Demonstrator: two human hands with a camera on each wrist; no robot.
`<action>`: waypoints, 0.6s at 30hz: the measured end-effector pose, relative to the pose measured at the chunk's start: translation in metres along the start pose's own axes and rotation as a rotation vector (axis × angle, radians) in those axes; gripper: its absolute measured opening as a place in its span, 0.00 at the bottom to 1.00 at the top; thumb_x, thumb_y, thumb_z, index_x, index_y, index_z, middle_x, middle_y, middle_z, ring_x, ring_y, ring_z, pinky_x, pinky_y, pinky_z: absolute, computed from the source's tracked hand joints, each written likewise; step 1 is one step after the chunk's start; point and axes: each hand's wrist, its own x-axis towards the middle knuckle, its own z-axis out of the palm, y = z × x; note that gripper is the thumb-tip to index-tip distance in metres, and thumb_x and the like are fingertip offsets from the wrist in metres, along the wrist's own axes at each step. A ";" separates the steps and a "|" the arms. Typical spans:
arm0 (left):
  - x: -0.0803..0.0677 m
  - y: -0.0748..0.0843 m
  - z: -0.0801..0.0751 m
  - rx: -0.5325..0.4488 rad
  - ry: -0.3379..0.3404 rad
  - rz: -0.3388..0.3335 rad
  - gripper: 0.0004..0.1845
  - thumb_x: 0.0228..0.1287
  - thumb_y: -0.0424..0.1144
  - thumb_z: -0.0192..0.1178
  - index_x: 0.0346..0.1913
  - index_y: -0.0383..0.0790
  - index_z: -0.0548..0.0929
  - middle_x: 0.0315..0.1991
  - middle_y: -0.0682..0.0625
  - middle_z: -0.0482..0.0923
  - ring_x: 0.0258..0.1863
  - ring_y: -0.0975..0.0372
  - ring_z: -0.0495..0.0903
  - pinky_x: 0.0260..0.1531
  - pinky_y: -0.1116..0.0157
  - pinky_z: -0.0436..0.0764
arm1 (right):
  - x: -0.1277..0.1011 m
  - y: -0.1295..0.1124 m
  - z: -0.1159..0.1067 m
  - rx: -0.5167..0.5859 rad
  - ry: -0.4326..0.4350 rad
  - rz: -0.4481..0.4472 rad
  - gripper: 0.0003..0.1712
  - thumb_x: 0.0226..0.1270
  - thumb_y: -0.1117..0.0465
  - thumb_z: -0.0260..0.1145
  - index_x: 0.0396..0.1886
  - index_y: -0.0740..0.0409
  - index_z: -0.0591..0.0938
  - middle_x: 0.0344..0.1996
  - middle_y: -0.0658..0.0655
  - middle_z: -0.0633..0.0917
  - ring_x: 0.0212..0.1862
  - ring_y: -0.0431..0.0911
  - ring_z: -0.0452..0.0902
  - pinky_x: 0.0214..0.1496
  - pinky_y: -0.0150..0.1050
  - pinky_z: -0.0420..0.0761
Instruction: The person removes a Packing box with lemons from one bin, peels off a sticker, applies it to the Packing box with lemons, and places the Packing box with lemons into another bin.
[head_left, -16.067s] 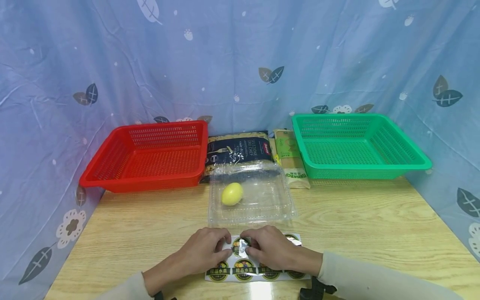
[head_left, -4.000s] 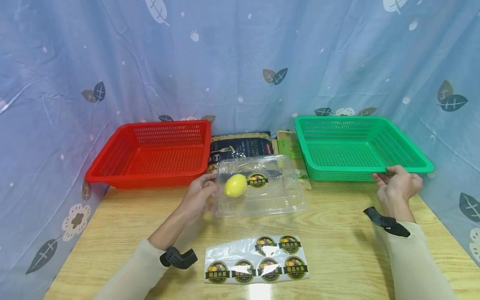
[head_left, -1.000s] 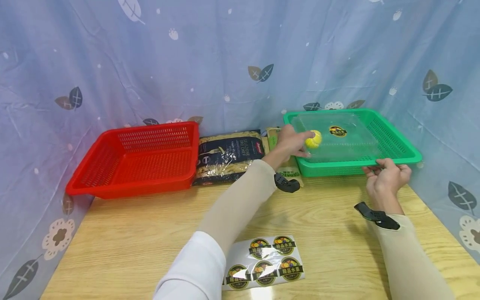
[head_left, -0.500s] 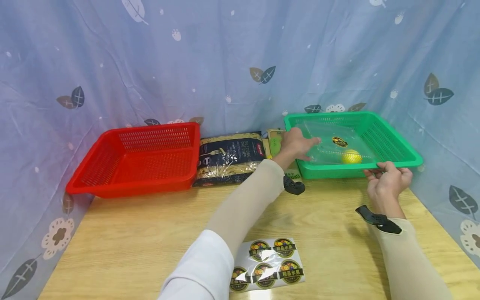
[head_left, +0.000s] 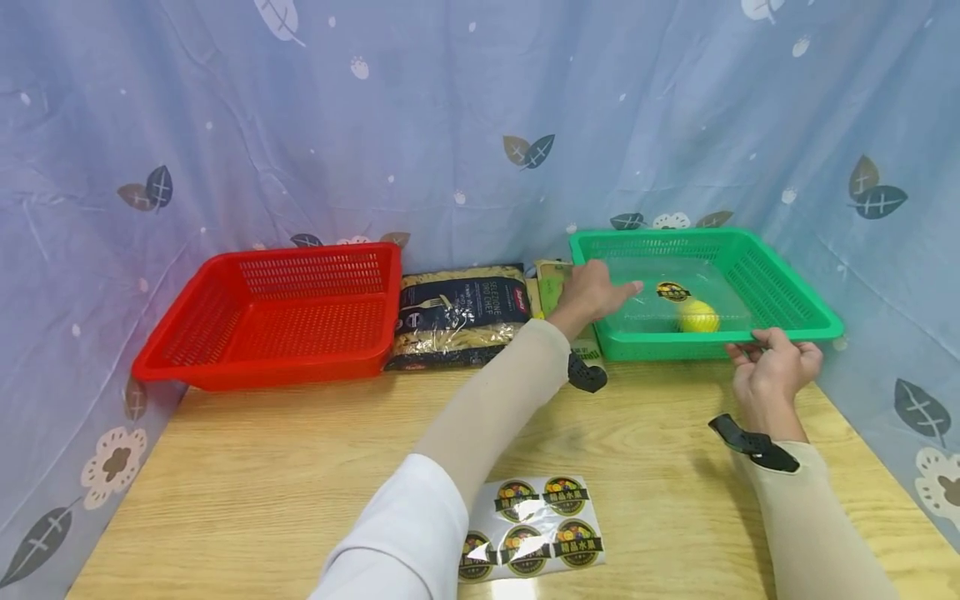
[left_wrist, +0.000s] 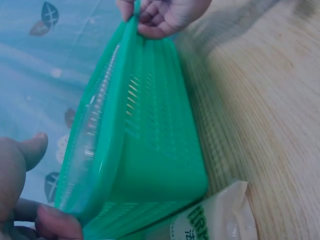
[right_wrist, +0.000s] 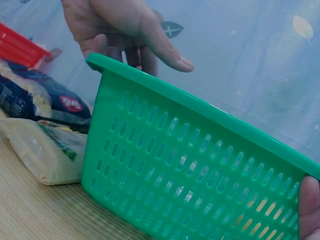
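At the right back stands the green plastic basket (head_left: 798, 287). Inside it lies a clear plastic clamshell box (head_left: 637, 283), with a round black fruit sticker (head_left: 672, 292) on its lid and a yellow lemon (head_left: 698, 317) within. My left hand (head_left: 592, 292) is at the basket's left rim, its thumb stretched out and raised and its fingertips at the rim (left_wrist: 92, 207). With my right hand (head_left: 775, 371) I grip the basket's front rim toward the right, thumb over the edge. The lower part of the box is hidden behind the basket's front wall.
A red basket (head_left: 322, 371) stands at the left back. Between the baskets lie a dark pasta bag (head_left: 465, 308) and a green and beige packet (head_left: 551, 279), partly behind my left arm. A sticker sheet (head_left: 551, 529) lies on the wooden table (head_left: 262, 483) near the front.
Stickers left the sheet, and one now sits on the box. My left hand carried the box rightward into the green basket and let go; the lemon rolled right. The right hand keeps the rim.
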 end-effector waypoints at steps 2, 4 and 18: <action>0.000 -0.003 0.001 -0.006 0.002 0.011 0.31 0.65 0.65 0.62 0.17 0.48 0.64 0.11 0.55 0.53 0.09 0.63 0.52 0.11 0.65 0.61 | -0.001 0.001 -0.001 0.000 -0.003 0.000 0.26 0.67 0.78 0.57 0.37 0.51 0.50 0.38 0.55 0.66 0.20 0.52 0.61 0.19 0.44 0.74; 0.001 -0.006 0.001 -0.022 -0.003 0.018 0.31 0.65 0.64 0.62 0.17 0.47 0.64 0.12 0.55 0.52 0.09 0.64 0.51 0.11 0.66 0.61 | -0.001 0.001 -0.002 0.000 -0.010 0.000 0.26 0.67 0.78 0.56 0.36 0.51 0.50 0.38 0.55 0.66 0.20 0.52 0.60 0.19 0.44 0.74; -0.005 -0.020 -0.001 -0.134 -0.002 0.078 0.26 0.71 0.53 0.63 0.67 0.49 0.77 0.63 0.55 0.78 0.33 0.64 0.80 0.37 0.63 0.79 | 0.000 -0.001 -0.001 0.020 -0.023 0.016 0.26 0.68 0.77 0.57 0.37 0.50 0.50 0.36 0.56 0.67 0.20 0.53 0.60 0.21 0.45 0.74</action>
